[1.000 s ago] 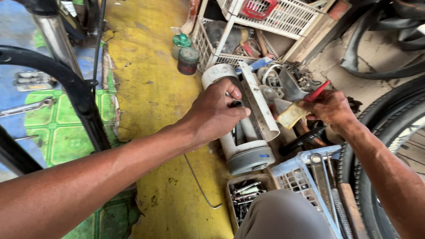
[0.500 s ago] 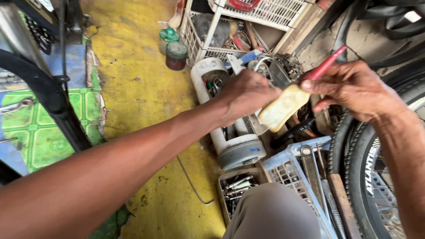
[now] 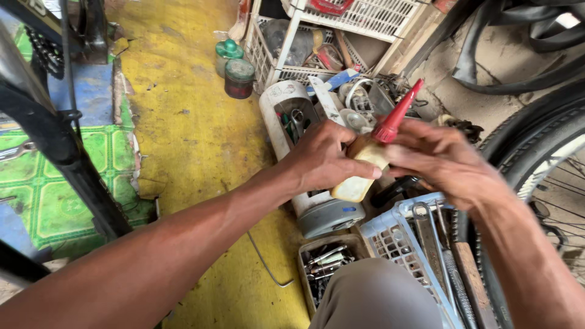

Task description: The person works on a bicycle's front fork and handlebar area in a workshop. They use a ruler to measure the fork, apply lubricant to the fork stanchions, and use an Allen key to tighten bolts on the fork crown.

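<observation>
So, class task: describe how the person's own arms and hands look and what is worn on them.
Both forearms are bare, with no sleeves in view. The left hand and right hand wear no gloves, and no rings, watch or bracelets can be seen. Both arms look lean and sinewy.

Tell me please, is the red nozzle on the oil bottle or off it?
On: the red nozzle sits atop the bottle, pointing up-right.

The bottle (image 3: 359, 170) at centre looks like soft, cloudy yellowish plastic with a smooth, glossy red plastic spout (image 3: 397, 114). The crate (image 3: 399, 234) at lower right is pale blue plastic holding dull grey metal wrenches (image 3: 428, 237). The floor (image 3: 183, 122) is rough, worn yellow paint.
</observation>
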